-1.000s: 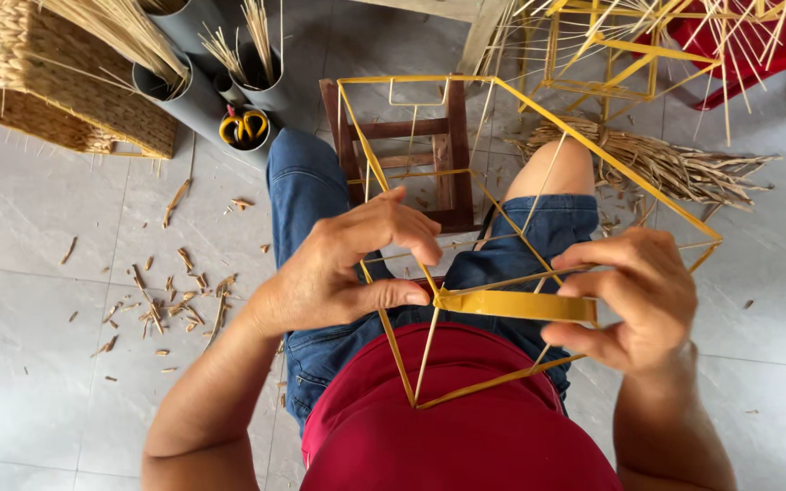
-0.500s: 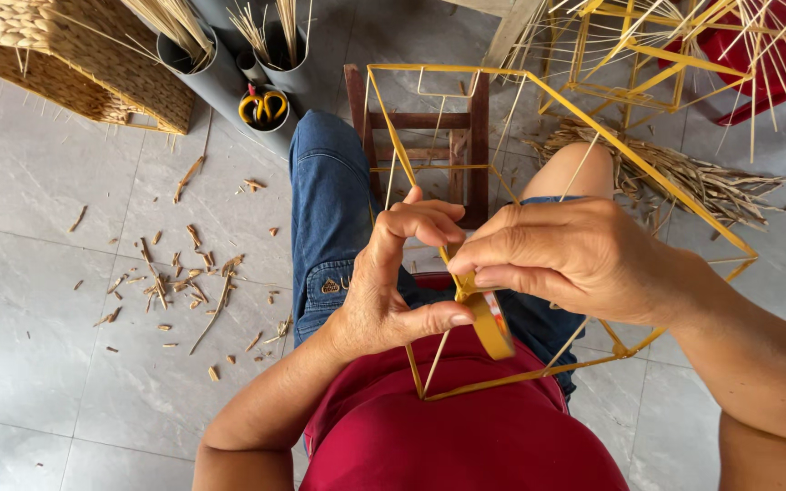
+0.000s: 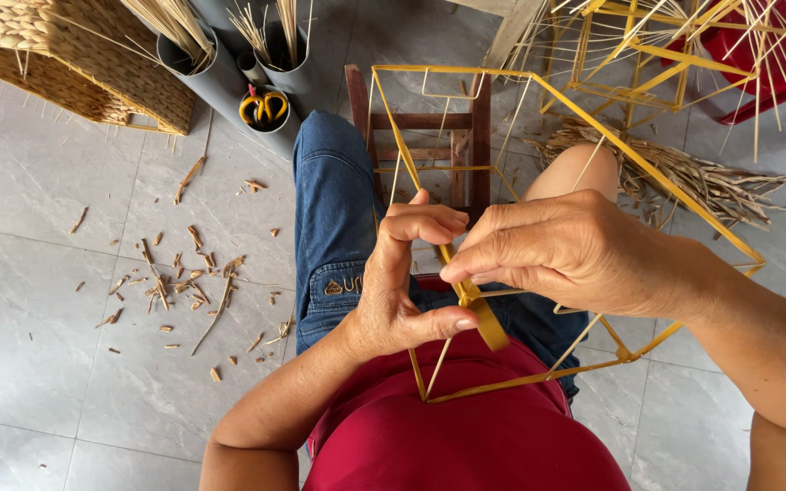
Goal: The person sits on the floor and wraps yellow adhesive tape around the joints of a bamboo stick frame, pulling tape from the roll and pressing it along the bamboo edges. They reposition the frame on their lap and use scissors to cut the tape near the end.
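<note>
A yellow bamboo-strip frame with several angled ribs rests over my lap. My left hand grips one of its joints from the left, thumb below and fingers curled above. My right hand reaches across from the right and pinches a flat yellow binding strip at that same joint. The strip's loose end hangs down toward my red shirt. Both hands touch at the joint.
A small dark wooden stool stands under the frame. Grey tubes hold bamboo sticks and yellow-handled scissors. A woven basket sits far left, shavings litter the tiles, a stick bundle and more frames lie at right.
My right hand moved left from the frame's right side to meet my left hand at the joint. The binding strip went from stretched sideways to wound close at the joint.
</note>
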Demonstrator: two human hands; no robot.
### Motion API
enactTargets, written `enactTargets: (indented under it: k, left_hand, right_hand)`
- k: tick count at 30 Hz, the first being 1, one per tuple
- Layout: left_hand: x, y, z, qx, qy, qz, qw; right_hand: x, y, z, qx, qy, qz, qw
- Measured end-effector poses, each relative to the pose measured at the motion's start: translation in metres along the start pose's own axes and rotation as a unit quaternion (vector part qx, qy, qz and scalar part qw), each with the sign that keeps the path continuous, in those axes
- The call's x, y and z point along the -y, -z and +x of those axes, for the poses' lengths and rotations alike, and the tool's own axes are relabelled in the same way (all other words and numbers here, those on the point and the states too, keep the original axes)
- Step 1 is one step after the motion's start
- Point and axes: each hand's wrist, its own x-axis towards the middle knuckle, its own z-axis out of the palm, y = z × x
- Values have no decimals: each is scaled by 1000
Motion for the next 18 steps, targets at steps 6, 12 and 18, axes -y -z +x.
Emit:
enactTargets:
  k: [6,12,18]
  left_hand:
    - [7,-3,-4,-9,-5,-2,1000]
    - [17,-11,-4,-32,-18,-19,999]
    - [21,-17,-6,-49,-25,-27,998]
  right_hand:
    - [-5,-2,-2,3,4,3,1000]
    - [-6,-6,4,3,-5,3,1000]
    - [-6,-4,3,17,-20,17,1000]
